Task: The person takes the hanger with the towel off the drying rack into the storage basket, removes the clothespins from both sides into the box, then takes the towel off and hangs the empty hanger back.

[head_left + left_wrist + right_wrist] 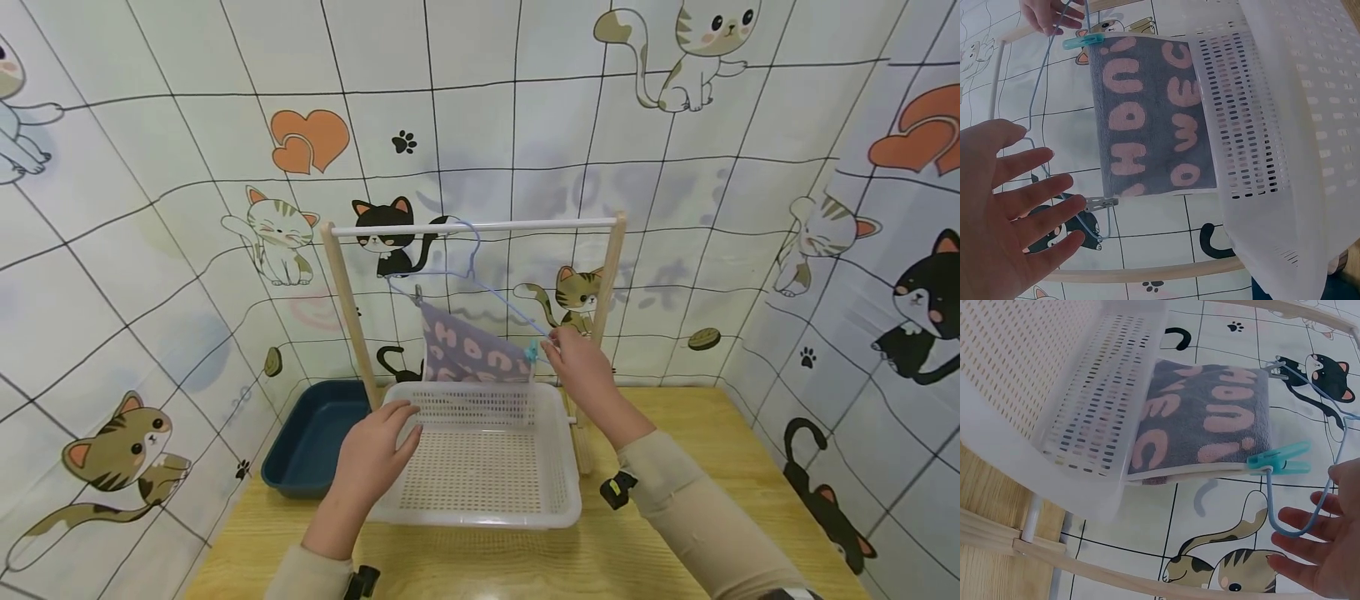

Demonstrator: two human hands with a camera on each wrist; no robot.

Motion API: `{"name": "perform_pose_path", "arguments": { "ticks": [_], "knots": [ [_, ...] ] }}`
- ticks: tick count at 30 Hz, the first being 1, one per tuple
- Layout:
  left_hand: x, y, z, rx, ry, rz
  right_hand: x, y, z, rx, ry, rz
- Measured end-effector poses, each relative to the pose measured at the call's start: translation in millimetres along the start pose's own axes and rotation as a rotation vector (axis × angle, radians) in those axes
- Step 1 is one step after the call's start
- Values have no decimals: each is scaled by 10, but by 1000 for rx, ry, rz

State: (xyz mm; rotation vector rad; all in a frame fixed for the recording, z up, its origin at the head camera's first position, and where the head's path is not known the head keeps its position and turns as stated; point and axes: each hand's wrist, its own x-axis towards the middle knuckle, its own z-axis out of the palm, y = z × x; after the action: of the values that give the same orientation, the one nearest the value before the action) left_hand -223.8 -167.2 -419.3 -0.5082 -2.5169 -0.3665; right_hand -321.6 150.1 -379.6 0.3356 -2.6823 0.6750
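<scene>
- A table (pixel 690 417) carries everything, with a cat-print wall cover (pixel 472 125) behind.
- The wooden rack (pixel 347 308) stands on it, its white bar (pixel 555 223) raised high, seemingly so things can hang free.
- The white basket (pixel 495 520) sits in front of the towel, probably to be within easy reach of both hands.
- The dark blue tub (pixel 315 437) is at the basket's left, partly behind it.
- The blue hanger (pixel 510 307) appears hooked over the bar; it slopes down to the right, perhaps because that end is being held.
- The towel (pixel 472 346) hangs below the hanger, its lower part behind the basket's far wall.
- The right hand (pixel 585 367) pinches the hanger's right end, likely to steady it.
- The left hand (pixel 373 450) is spread and holds nothing, near the basket's left rim.
- A grey clip (pixel 418 294) and a teal clip (pixel 532 351) grip the towel's upper corners, fastening it to the hanger.
</scene>
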Motion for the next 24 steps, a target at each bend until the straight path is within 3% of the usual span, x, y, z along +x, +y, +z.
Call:
{"name": "perform_pose_path", "arguments": {
  "ticks": [5, 17, 24],
  "knots": [
    [33, 3, 6, 13, -2, -3, 43, -5, 18, -33, -28, -11],
    [106, 22, 5, 18, -8, 13, 41, 5, -40, 64, -58, 25],
    [150, 42, -13, 18, 1, 27, 17, -13, -137, 100, 13, 6]
  ]
}}
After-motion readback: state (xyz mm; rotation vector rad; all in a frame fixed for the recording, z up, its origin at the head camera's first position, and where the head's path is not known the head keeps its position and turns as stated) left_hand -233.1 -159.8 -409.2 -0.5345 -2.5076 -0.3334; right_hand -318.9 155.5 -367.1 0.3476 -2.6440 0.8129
